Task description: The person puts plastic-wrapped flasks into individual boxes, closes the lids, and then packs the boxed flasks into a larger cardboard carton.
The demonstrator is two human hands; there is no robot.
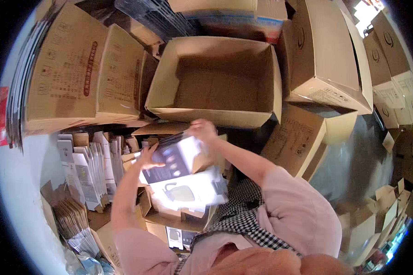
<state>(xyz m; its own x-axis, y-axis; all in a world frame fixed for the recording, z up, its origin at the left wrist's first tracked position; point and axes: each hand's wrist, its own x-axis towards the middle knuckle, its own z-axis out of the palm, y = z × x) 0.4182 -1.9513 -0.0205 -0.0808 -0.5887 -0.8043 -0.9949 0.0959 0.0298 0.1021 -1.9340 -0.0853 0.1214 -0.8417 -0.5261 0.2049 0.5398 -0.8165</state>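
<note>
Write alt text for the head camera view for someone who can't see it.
Both hands, left hand and right hand, hold a dark printed carton over a white carton. A big open cardboard box sits ahead, with folded flat cartons stacked left.

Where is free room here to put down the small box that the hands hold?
The big open carton ahead is empty inside, walled by its flaps. Around the left hand, right hand and small box it is crowded: flat packs left, cartons right.
</note>
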